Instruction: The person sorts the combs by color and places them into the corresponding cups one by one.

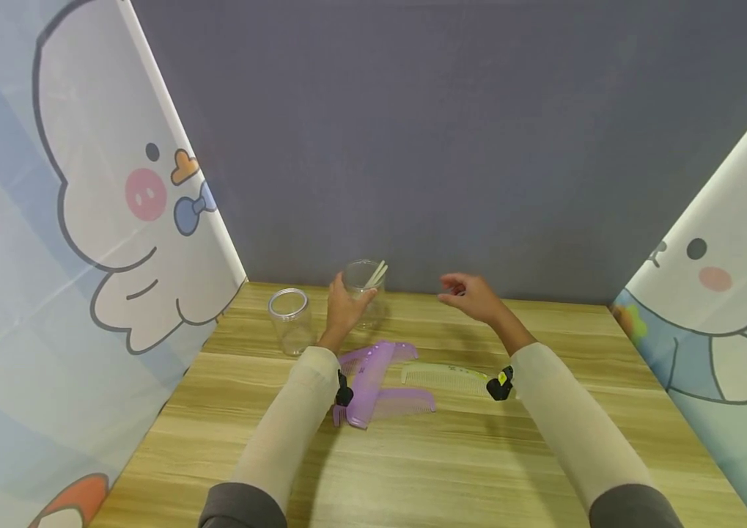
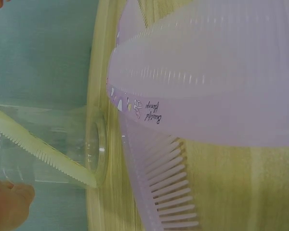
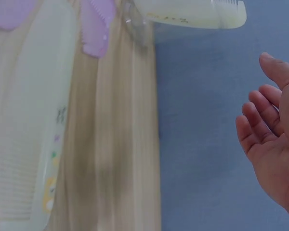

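My left hand (image 1: pixel 344 308) grips a clear cylindrical jar (image 1: pixel 372 315) from its left side, near the back of the table. Pale yellow-green combs (image 1: pixel 377 274) lean inside it, their ends rising past the rim; the left wrist view shows one comb (image 2: pixel 43 153) slanting down to the bottom. To the right of the jar, my right hand (image 1: pixel 470 296) hovers with loosely bent fingers, holding nothing. Between my forearms lie several purple combs (image 1: pixel 373 378), overlapping one another. A pale green comb (image 1: pixel 446 376) lies to their right, close to my right wrist.
A second clear jar (image 1: pixel 291 326) stands left of my left hand, with nothing visible inside. The wooden table (image 1: pixel 479 469) ends at a dark grey wall (image 1: pixel 413 147) behind. Cartoon-printed cloth panels (image 1: pixel 102 183) border both sides.
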Action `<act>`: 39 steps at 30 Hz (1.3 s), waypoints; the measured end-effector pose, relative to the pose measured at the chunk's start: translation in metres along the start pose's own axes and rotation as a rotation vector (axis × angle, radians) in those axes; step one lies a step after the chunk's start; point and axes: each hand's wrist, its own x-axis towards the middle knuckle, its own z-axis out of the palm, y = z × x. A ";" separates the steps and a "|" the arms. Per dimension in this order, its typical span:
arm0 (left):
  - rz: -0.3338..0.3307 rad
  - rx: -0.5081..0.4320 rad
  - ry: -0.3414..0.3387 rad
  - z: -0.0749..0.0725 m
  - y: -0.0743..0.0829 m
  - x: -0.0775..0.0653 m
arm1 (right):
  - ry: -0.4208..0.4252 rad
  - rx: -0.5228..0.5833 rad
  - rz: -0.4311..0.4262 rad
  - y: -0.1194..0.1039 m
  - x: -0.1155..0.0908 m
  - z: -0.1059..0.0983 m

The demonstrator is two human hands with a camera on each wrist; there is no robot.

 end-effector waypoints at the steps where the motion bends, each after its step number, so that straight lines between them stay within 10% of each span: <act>1: 0.001 0.005 0.001 0.000 0.000 0.000 | -0.008 -0.001 0.007 0.003 -0.003 0.000; 39: 0.023 -0.007 0.012 0.003 -0.005 0.004 | -0.185 -0.121 0.019 0.076 -0.088 0.030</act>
